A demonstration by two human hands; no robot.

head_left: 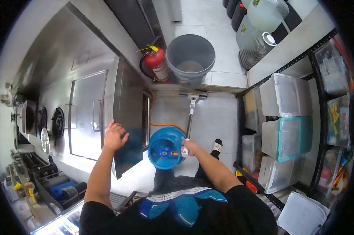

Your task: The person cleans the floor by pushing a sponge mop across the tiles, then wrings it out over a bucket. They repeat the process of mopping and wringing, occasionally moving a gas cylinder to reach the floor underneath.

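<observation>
My right hand is wrapped around the white grip of a long-handled squeegee. Its metal pole runs away from me, and its wide head rests on the tiled floor near a raised step. Just left of that grip stands a large blue water jug, upright in front of my legs, with a blue cap and a small orange piece on top. My left hand has its fingers apart at the edge of the stainless steel counter; it holds nothing.
A red fire extinguisher and a grey bucket stand beyond the step. An orange hose runs along the floor behind the jug. Shelving at right holds plastic bins. Plastic jugs stand at the upper right.
</observation>
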